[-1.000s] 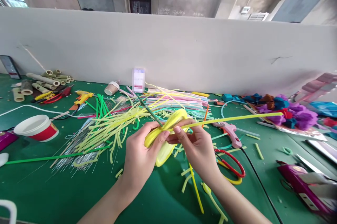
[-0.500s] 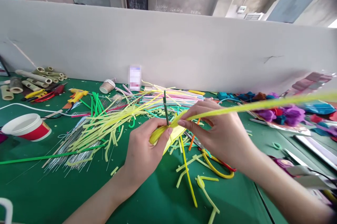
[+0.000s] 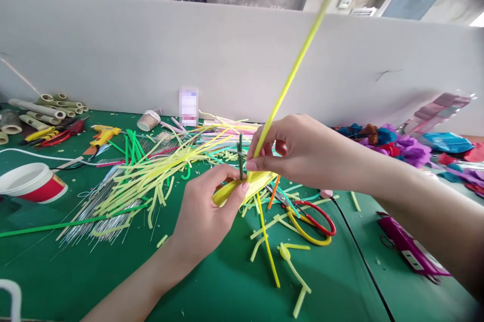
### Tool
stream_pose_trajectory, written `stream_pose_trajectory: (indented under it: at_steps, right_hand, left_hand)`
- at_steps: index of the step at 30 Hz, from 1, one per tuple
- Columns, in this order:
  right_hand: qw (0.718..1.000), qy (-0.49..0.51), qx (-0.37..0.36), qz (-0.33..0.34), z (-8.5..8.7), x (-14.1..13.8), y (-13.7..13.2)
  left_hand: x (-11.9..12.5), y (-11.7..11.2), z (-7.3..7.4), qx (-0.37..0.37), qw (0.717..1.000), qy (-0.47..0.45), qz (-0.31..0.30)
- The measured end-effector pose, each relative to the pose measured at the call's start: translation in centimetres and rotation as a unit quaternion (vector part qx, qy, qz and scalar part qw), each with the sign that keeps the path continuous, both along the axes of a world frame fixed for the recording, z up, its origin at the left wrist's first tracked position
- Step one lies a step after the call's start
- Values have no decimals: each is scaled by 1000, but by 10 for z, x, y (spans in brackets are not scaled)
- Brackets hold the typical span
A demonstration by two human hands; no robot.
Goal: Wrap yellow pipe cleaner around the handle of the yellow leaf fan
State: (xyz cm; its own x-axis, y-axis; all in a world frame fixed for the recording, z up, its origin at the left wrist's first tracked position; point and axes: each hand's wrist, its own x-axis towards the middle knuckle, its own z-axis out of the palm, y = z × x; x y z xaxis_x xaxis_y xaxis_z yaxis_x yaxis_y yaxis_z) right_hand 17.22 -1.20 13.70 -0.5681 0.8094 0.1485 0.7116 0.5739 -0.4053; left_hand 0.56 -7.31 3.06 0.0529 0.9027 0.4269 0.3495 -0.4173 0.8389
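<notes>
My left hand [image 3: 204,213] is closed round a yellow looped petal piece [image 3: 247,187] with a thin dark green stem [image 3: 240,155] standing up out of it. Just to its right, my right hand [image 3: 298,148] pinches a long yellow pipe cleaner [image 3: 298,60] close to the stem. The pipe cleaner slants up and to the right, out past the top of the view. Both hands hover over a green table [image 3: 227,286].
A heap of yellow, green and pastel pipe cleaners [image 3: 159,168] lies behind the hands. Red-and-yellow scissors [image 3: 313,218] rest to the right, a red-white cup [image 3: 32,183] and yellow glue gun [image 3: 102,134] at left. Purple and blue fuzzy pieces [image 3: 401,143] sit far right. A white partition [image 3: 113,55] bounds the table.
My right hand has swung the long yellow pipe cleaner from pointing right to pointing steeply upward, and has moved over the stem. The left hand keeps its hold.
</notes>
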Motion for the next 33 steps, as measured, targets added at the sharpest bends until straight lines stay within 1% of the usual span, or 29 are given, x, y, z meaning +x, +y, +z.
stream_pose_trajectory:
  at_steps: [5, 7, 10, 12, 15, 17, 19, 21, 23, 25, 26, 27, 28, 29, 31, 33]
  right_hand:
    - [995, 38, -91, 23, -4, 3, 3]
    - [990, 67, -126, 19, -10, 6, 5]
    - [971, 126, -202, 2, -28, 9, 6]
    - [944, 177, -278, -1, -43, 9, 3]
    - [885, 267, -381, 1, -66, 6, -5]
    - [847, 320, -425, 3, -80, 2, -11]
    - [814, 365, -452, -7, -93, -4, -18]
    - [780, 415, -467, -24, -103, -10, -26]
    - [748, 473, -463, -45, -112, -19, -35]
    - [727, 532, -428, -70, -118, -30, -46]
    - [720, 557, -406, -80, -121, -36, -51]
    - [718, 573, -385, -90, -123, -42, -57]
    - [715, 587, -367, -97, -125, -48, -61]
    - [715, 596, -350, -102, -127, -53, -65]
    - [720, 603, -328, -107, -130, -61, -69]
    - [728, 598, -319, -103, -133, -67, -70]
  left_hand:
    - [-5, -5, 2, -18, 1000, -2, -24]
    - [-8, -7, 2, -31, 999, -11, -30]
    - [-14, -12, 2, -78, 995, -59, -34]
    - [-18, -17, 4, -107, 989, -90, -44]
    - [-26, -21, 8, -115, 988, -68, -74]
    - [-33, -21, 9, -105, 989, -45, -93]
    - [-40, -20, 7, -102, 989, -44, -102]
    - [-46, -19, 3, -109, 988, -48, -97]
    - [-49, -22, -4, -97, 992, -42, -66]
    - [-49, -29, -12, -54, 998, -18, 7]
    - [-49, -34, -17, -33, 998, -10, 49]
    - [-48, -39, -22, -23, 996, -13, 83]
    - [-48, -45, -26, -32, 994, -33, 102]
    - [-49, -49, -30, -56, 991, -69, 99]
    - [-51, -56, -35, -116, 977, -167, 56]
    - [-55, -58, -34, -163, 957, -238, 20]
